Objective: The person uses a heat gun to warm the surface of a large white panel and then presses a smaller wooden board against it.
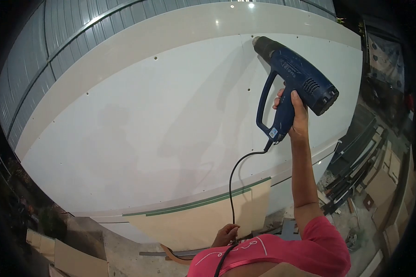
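Note:
My right hand (299, 114) is wrapped around the handle of a dark blue heat gun (300, 76), raised up against a large white panel (185, 106). Its nozzle points to the upper left, with the tip right by a small dark screw spot near the panel's upper seam. From the handle's base a black cord (231, 184) loops down to my left hand (226, 234). That hand is low, close to my chest, its fingers closed on the cord.
Pale boards with green edges (203, 202) lean against the panel's lower side. Grey corrugated metal sheeting (69, 41) rises behind. Stacked strips and cardboard (379, 184) lie on the floor at right, and more cardboard (78, 258) at lower left.

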The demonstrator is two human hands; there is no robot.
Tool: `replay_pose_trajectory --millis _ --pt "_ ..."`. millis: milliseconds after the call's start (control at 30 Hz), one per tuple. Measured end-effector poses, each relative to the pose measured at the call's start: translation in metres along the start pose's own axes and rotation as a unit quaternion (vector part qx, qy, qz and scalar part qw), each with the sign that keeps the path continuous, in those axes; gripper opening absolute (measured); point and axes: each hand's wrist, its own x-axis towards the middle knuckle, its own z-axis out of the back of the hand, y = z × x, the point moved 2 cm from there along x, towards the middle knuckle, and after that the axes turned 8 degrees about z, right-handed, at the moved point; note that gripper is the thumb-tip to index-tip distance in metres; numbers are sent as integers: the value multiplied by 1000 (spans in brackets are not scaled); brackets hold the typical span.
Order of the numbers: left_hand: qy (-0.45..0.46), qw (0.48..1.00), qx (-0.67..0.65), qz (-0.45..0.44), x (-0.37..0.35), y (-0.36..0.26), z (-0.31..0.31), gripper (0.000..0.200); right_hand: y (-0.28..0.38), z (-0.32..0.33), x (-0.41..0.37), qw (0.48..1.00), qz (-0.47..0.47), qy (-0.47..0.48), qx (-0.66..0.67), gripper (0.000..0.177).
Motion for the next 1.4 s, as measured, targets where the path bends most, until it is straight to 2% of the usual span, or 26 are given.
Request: replay_pose_trajectory --millis 100,200,267,467,1033,1267,1333,1400 --pt "-11 1000 21 -4 1 -3 0 27 2 4 0 1000 2 -7 3 32" --pt "-8 1000 9 9 2 -1 0 27 5 15 0 999 42 -29 -12 31" --pt "-7 1000 4 -8 3 -2 -2 27 9 26 5 992 102 -65 -46 31" --pt "-12 1000 22 1 10 -10 -14 27 20 50 24 988 87 -114 -54 32" --pt "10 1000 -10 -8 39 -5 -75 28 19 98 47 997 34 -67 -20 34" --pt "15 1000 -12 -3 56 18 -111 26 53 142 22 987 74 -67 -129 29" --pt "22 999 -14 25 58 24 -118 27 58 162 9 984 36 -69 -160 27" --pt "27 1000 1 -8 66 41 -121 28 63 177 -7 981 51 -89 -166 26"
